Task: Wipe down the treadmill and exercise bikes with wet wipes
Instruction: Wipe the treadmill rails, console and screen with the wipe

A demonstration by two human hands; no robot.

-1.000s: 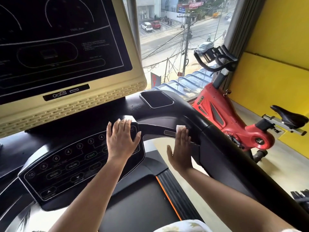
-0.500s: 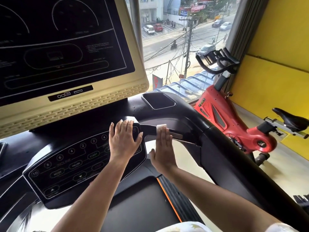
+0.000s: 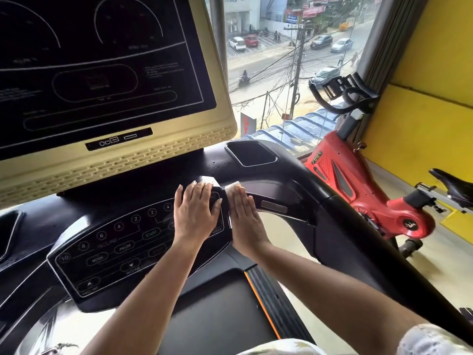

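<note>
Yellow gym wall (image 3: 422, 129), red exercise bike (image 3: 363, 190) beside black treadmill console (image 3: 115, 252).

Bright daylight enters through the window (image 3: 281, 60) at one o'clock, leaving pale glare on the glossy black treadmill console (image 3: 115, 247). Wide-angle distortion bends the edges, and focus is sharp.

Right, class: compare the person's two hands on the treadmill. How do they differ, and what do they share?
The left hand rests bare on the button panel; the right hand presses a white wet wipe onto the black grip bar beside it. The left hand's thumb splays out sideways; the right hand's thumb is hidden. Both have straight fingers pointing forward.
</note>
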